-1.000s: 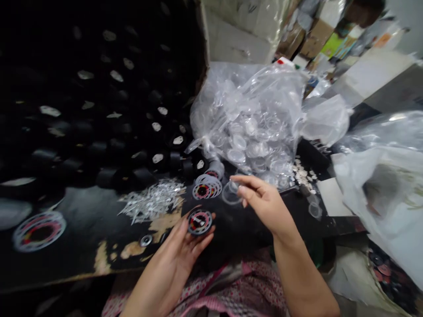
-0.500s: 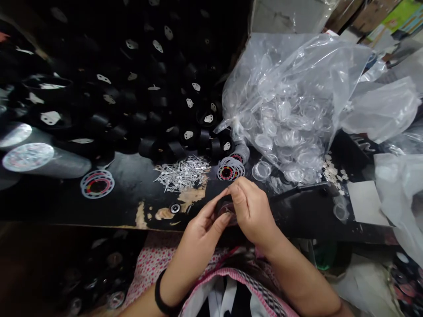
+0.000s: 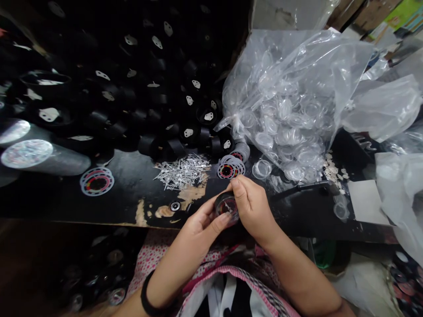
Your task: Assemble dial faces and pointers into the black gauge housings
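Both hands meet over the near edge of a black table (image 3: 132, 193). My left hand (image 3: 202, 225) and my right hand (image 3: 253, 207) together pinch a small round black gauge (image 3: 226, 205) with a red-marked dial face, fingers closed round its rim. Just beyond them lies a short stack of printed dial discs (image 3: 230, 168) and a loose clear round lens (image 3: 261, 169). A heap of small silver needles (image 3: 182, 171) sits to the left of the discs.
A clear plastic bag (image 3: 291, 101) full of round lenses slumps at the back right. Several black cylindrical housings (image 3: 148, 110) crowd the back left. One dial disc (image 3: 97, 181) and a small ring (image 3: 175, 206) lie on the table. More plastic bags (image 3: 396, 176) hang right.
One second ago my right hand held a clear lens apart from the left hand's gauge. The hands then came together, and now the gauge shows between the closed fingertips.
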Available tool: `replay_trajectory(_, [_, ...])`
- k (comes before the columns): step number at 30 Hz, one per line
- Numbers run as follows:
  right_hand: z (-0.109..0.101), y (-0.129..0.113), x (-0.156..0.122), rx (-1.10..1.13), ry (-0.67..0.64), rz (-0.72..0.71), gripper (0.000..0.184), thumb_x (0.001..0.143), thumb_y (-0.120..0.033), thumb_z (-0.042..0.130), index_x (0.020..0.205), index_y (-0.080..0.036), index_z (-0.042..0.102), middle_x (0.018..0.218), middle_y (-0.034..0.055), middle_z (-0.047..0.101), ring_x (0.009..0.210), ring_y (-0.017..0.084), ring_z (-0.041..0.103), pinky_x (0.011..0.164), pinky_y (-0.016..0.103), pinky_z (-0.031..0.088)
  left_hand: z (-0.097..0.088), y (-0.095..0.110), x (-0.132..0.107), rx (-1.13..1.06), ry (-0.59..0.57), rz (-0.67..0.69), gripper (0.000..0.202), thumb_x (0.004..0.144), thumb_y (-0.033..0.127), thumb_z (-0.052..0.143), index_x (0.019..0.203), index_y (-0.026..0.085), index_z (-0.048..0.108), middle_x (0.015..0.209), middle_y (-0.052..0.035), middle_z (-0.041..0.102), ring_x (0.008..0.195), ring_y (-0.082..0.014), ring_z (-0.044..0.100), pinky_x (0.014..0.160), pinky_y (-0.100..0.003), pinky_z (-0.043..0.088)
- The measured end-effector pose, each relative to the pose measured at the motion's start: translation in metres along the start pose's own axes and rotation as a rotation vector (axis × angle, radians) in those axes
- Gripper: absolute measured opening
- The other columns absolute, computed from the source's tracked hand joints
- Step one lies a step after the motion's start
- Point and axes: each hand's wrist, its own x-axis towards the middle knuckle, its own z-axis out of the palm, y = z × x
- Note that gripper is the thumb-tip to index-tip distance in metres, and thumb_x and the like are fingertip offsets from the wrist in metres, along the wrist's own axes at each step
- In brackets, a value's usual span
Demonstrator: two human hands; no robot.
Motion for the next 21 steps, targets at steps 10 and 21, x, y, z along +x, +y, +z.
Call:
replay_trajectory(10, [0.008,-0.008,0.0,-0.164,0.117,-0.136,0.044,0.106,-0.037,0.027,0.067,-0.021,0.038,0.063,-0.0011,0.046,0.061,0.013,0.042,0.065,0.03,0.03,0.011,0.003,-0.01,0.374,0.132,0.214,0.037,0.087,0.034,0.068,0.123,0.026,0.069,0.128,-0.0036,0.07,0.126,-0.0269,0.059,0.108,-0.032,0.043])
replay_trajectory(21, [0.03,-0.022,0.018,0.124,-0.243,-0.208,0.043,0.105,-0.038,0.034,0.077,-0.02,0.06,0.073,-0.0002,0.066,0.069,0.013,0.06,0.072,0.029,0.039,-0.048,0.004,-0.053,0.372,0.467,0.142,0.036,0.078,0.038,0.077,0.113,0.029,0.074,0.123,-0.0032,0.072,0.127,-0.0313,0.057,0.112,-0.037,0.039])
